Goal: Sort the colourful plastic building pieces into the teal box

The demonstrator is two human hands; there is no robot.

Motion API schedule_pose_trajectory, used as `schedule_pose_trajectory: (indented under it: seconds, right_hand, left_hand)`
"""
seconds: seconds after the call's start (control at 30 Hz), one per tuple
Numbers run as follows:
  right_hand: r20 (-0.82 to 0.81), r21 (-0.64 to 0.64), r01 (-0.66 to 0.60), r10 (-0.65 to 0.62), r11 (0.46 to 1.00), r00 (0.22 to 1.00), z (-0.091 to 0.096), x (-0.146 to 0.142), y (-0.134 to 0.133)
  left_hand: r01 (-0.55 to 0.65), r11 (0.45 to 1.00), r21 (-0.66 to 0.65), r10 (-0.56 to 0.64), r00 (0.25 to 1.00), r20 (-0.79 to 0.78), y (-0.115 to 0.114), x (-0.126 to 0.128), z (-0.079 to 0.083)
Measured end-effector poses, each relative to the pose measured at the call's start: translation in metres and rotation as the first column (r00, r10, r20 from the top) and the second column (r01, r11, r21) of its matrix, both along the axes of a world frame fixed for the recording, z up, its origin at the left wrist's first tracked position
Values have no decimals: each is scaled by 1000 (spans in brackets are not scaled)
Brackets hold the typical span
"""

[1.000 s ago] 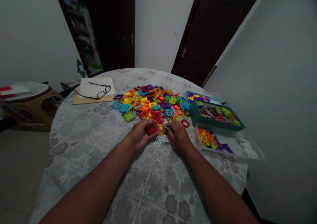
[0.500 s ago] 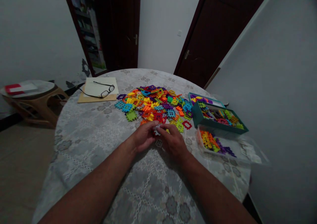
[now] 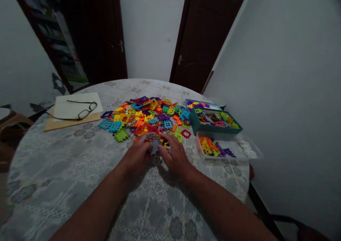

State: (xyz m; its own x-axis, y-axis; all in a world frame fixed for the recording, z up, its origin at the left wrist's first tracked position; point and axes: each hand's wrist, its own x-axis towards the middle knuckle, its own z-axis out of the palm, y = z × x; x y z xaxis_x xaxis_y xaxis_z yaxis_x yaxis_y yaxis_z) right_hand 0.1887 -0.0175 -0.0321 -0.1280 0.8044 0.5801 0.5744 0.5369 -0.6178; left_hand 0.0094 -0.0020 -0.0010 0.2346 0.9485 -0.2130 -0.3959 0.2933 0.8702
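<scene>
A small grey interlocking building piece (image 3: 155,147) with notched edges is held up between my two hands, just in front of a pile of building pieces (image 3: 149,115). My left hand (image 3: 139,153) grips its left side, with thumb and fingers closed. At the other side, my right hand (image 3: 174,154) has its thumb and forefinger curled about the right edge. The fingers cover part of the piece. Below it, a pale grid-like building piece (image 3: 157,160) lies on the patterned tablecloth (image 3: 87,173).
Right of the pile stands a teal box (image 3: 217,125) of colourful pieces, with a clear plastic tray (image 3: 213,157) in front of it. Black-framed glasses (image 3: 84,113) rest on paper and a board (image 3: 74,124) at the left. A wall runs along the right.
The view has swung to the right, so the table's things appear further left. The grey piece has been turned and now shows its flat face. Both hands stay around it.
</scene>
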Motion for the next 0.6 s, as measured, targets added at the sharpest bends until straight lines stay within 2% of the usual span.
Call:
schedule_pose_trajectory:
  seconds: [0.1, 0.2, 0.37, 0.5, 0.6]
  right_hand:
    - [-72, -136, 22, -32, 990, 997, -2, -3, 0]
    - [-185, -209, 13, -53, 978, 981, 3, -6, -1]
    - [-269, -267, -31, -43, 963, 962, 30, -2, -5]
    - [-219, -280, 45, -109, 959, 970, 63, 27, -6]
    - [-133, -219, 188, -220, 958, 966, 89, 72, 6]
  left_hand:
    - [62, 996, 59, -57, 995, -84, 0, -3, -1]
    - [145, 984, 108, -126, 978, -164, 0, -5, -2]
    - [189, 975, 116, -162, 965, -209, -1, -2, -3]
    - [148, 979, 143, -111, 964, -244, 0, 2, 1]
    - [135, 977, 164, -83, 953, -292, 4, 0, 1]
